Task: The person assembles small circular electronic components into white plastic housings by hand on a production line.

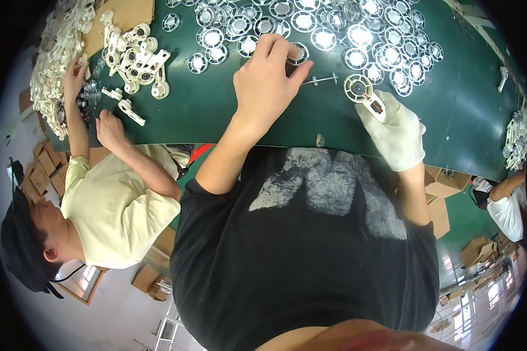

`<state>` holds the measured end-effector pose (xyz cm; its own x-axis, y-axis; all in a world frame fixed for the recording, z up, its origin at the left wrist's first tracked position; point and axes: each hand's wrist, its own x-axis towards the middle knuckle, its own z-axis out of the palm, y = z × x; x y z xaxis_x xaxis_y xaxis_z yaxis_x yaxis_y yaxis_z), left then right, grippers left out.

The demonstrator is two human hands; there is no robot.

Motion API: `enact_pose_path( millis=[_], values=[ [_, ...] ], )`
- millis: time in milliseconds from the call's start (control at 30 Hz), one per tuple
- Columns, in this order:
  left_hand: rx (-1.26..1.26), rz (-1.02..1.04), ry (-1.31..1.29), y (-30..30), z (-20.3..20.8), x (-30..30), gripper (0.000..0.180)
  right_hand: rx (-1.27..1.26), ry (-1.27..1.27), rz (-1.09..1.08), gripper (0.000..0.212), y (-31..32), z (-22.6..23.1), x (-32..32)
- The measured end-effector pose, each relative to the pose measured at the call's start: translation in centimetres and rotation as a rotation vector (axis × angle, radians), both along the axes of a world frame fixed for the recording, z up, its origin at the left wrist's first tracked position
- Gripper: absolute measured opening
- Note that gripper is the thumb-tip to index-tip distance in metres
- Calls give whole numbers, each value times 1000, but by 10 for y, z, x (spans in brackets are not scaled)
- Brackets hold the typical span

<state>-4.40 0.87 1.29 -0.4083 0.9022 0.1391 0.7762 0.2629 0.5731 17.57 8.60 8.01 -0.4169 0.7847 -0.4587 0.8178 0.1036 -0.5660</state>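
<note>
My bare left hand reaches over the green table, its fingers bent and its thumb held apart. Right by the fingertips is a round spoked cover, partly hidden by the hand; I see no firm grip on it. In a white glove, my right hand is closed around the handle of a small white handheld fan body. Its round ring head points away from me, and a dark slot with reddish bits shows in the handle. Between the hands lies a thin metal rod-like piece.
Many spoked round covers spread across the far side of the green table. White fan bodies are grouped at left, near a large white heap and cardboard. A co-worker works at left; another person is at far right.
</note>
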Motion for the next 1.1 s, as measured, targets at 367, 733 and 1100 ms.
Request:
enact_pose_path(
  millis=[367, 733, 1100],
  values=[
    [195, -572, -255, 1, 39, 10, 54, 65, 30, 237, 27, 8, 7, -4],
    [261, -608, -527, 2, 32, 12, 50, -75, 198, 243, 27, 11, 6, 3],
    [449, -743, -336, 1, 30, 21, 58, -758, 311, 238, 36, 28, 11, -8]
  ],
)
